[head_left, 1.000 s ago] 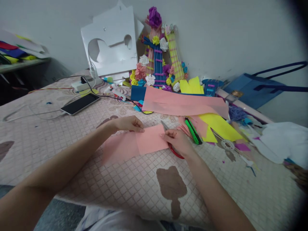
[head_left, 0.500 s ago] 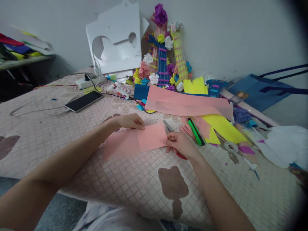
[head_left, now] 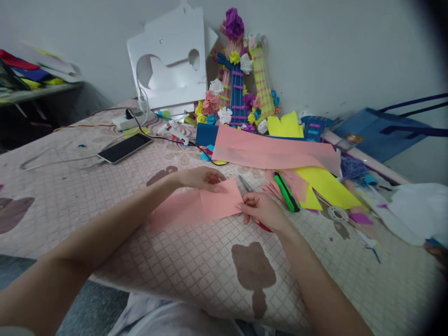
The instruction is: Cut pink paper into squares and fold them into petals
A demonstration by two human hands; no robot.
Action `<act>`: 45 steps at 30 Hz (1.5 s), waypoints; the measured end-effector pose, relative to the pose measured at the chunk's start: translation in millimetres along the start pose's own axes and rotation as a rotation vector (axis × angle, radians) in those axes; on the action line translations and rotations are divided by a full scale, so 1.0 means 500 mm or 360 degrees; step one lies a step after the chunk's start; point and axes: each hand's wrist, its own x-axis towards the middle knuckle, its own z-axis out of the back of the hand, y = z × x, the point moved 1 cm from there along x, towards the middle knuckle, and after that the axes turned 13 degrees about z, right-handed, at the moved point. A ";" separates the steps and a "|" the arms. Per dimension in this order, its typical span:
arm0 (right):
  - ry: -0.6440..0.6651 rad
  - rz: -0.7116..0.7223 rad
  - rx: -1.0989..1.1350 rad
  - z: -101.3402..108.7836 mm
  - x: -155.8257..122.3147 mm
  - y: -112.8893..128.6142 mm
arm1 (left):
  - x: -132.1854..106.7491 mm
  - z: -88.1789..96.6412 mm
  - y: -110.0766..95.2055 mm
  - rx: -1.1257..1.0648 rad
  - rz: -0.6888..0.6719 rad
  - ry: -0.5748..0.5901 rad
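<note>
A strip of pink crepe-like paper (head_left: 180, 210) with a crease near its middle lies slanted on the table. My left hand (head_left: 203, 178) is over its upper edge, thumb on the paper and fingers curved a little apart above it. The strip's right end is pinched between the thumb and fingers of my right hand (head_left: 261, 210). Partly under that hand lie scissors (head_left: 244, 183), their blades pointing away and a bit of red handle showing; most of the handle is hidden.
A green box cutter (head_left: 286, 191) lies right of my right hand, near yellow paper (head_left: 327, 186). Behind are a long pink sheet (head_left: 273, 148), a glue gun (head_left: 177, 131), a phone (head_left: 124, 148) with cables, and paper-flower-trimmed guitar shapes (head_left: 237, 93). A blue bag (head_left: 380, 133) stands right.
My left hand has slid to the right along the paper's upper edge, its fingers loosening from their pinch. My right hand stays at the right end.
</note>
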 end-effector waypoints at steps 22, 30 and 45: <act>-0.0138 0.0067 -0.0212 0.039 -0.013 -0.018 | 0.041 -0.018 0.006 -0.0197 0.0152 -0.0063; -0.0120 -0.0044 -0.1526 0.096 -0.054 -0.038 | 0.038 -0.008 0.027 -0.0348 0.0184 -0.0095; -0.0278 0.0073 0.0094 0.115 -0.042 -0.030 | 0.022 0.011 0.034 -0.0904 0.0123 0.0020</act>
